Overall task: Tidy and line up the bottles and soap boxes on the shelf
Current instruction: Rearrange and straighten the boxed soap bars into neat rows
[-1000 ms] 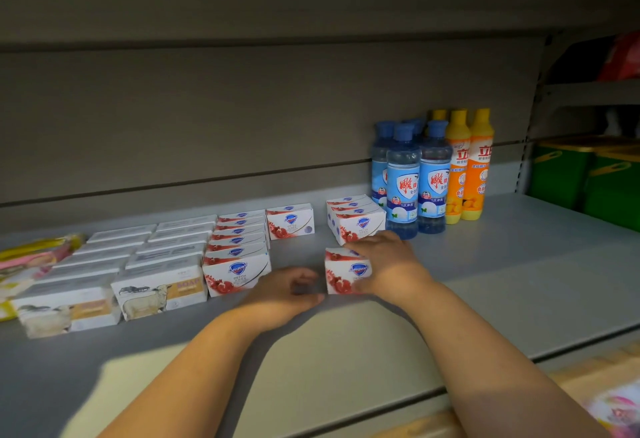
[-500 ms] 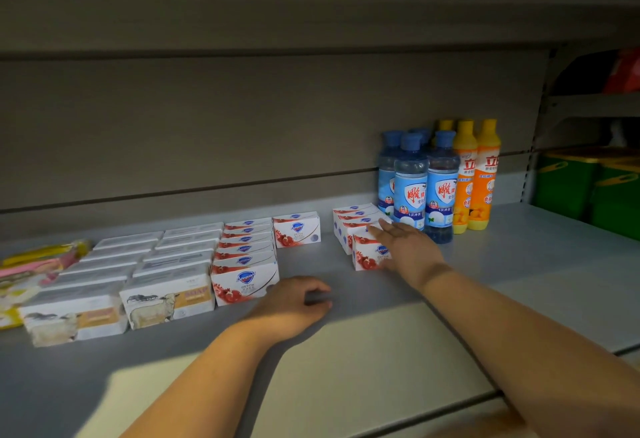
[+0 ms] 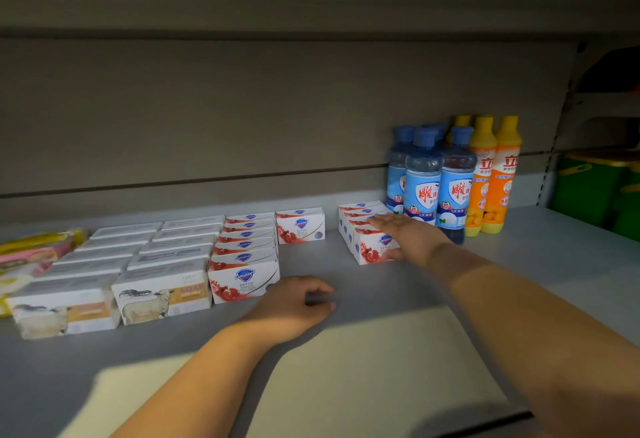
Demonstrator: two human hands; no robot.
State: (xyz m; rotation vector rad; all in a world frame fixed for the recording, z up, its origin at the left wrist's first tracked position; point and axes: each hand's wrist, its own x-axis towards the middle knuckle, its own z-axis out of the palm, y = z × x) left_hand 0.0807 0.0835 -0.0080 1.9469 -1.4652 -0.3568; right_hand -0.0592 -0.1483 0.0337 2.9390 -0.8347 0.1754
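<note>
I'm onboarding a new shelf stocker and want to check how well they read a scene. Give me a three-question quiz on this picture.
1. True or false: the right hand lies with straight fingers on the soap-box row beside the blue bottles.
2. The left hand is: A) gripping a bottle; B) resting on the shelf, holding nothing; C) lifting a box.
3. What colour are the bottles farthest right?
Key: 1 true; 2 B; 3 orange.
</note>
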